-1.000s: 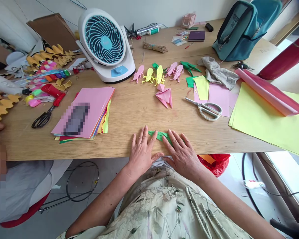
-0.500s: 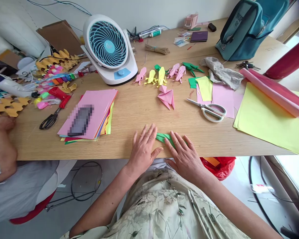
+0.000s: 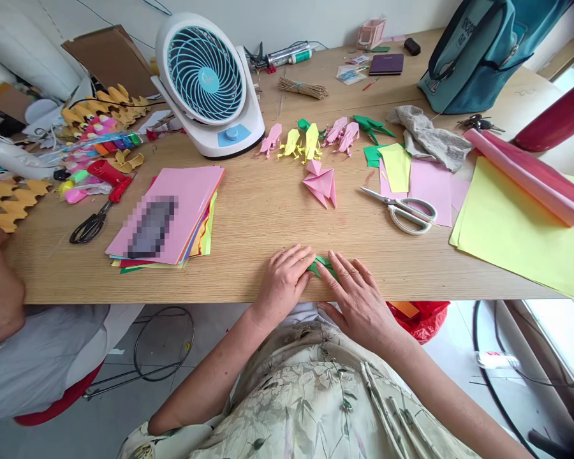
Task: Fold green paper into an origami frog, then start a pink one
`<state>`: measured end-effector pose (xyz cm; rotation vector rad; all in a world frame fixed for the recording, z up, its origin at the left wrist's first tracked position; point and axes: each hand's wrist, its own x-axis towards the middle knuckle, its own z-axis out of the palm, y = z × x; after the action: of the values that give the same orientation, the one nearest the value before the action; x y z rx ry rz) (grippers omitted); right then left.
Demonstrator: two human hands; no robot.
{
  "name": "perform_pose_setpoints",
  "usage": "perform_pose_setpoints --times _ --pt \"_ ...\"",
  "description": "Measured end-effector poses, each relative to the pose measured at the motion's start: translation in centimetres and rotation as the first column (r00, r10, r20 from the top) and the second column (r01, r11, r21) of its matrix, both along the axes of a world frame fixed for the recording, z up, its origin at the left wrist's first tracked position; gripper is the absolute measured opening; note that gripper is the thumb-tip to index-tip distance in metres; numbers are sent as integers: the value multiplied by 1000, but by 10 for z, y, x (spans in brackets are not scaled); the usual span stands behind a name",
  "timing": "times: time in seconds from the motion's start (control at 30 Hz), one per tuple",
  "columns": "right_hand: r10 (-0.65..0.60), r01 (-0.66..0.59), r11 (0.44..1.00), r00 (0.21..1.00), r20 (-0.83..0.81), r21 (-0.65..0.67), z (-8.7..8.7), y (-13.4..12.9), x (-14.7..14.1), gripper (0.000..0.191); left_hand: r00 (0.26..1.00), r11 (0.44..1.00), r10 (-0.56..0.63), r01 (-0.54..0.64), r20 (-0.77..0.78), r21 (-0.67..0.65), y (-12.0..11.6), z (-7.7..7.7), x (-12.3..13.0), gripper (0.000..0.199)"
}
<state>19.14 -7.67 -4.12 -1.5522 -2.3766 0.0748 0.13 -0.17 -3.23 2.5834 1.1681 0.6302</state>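
A folded green paper [image 3: 323, 264] lies flat near the table's front edge, between my two hands and partly hidden by them. At its left end, my left hand [image 3: 284, 280] has its fingers together and bent, with the fingertips and thumb pinching the paper. My right hand [image 3: 356, 290] rests over the right part, fingers stretched out and pressing down on it. Beyond them sits a pink folded paper [image 3: 321, 182], tilted slightly. Further back stands a row of small folded figures: a pink one [image 3: 270, 140], a yellow one [image 3: 312, 143] and a green one [image 3: 373, 127] among them.
White-handled scissors [image 3: 406, 213] lie at right, by pink sheets [image 3: 430, 191] and large yellow sheets [image 3: 502, 236]. At left are a paper stack [image 3: 191, 191], black-handled scissors [image 3: 93, 224] and a fan [image 3: 229, 137]. Another person's arm [image 3: 0, 287] rests at the left edge.
My left hand has moved right and its fingers have drawn in onto the green paper's left end. My right hand stays nearly in place. The view has shifted slightly.
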Motion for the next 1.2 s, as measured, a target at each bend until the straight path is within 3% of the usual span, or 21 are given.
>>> perform_pose_setpoints --times 0.3,0.47,0.57,0.77,0.97,1.2 --pt "-68 89 991 977 -202 97 3 -15 32 62 998 998 20 -16 -58 60 -3 7 4 35" --pt "-29 48 992 987 -158 115 -5 -21 34 58 985 975 -119 140 -127 173 -11 5 2 43" --pt "-23 37 989 995 -96 143 -10 -24 33 56 953 963 -198 233 -228 134 -15 2 -2 47" --pt "-9 29 980 995 -101 199 -19 -37 33 60 919 955 -271 295 -285 41 -29 3 -10 59" --pt "-37 86 962 982 -185 260 -27 -39 29 62 921 951 -275 303 -275 66 -36 -3 -14 50" --pt "-65 138 945 968 -242 296 -26 -36 28 49 921 945 -257 302 -291 122 -36 -6 -16 50"
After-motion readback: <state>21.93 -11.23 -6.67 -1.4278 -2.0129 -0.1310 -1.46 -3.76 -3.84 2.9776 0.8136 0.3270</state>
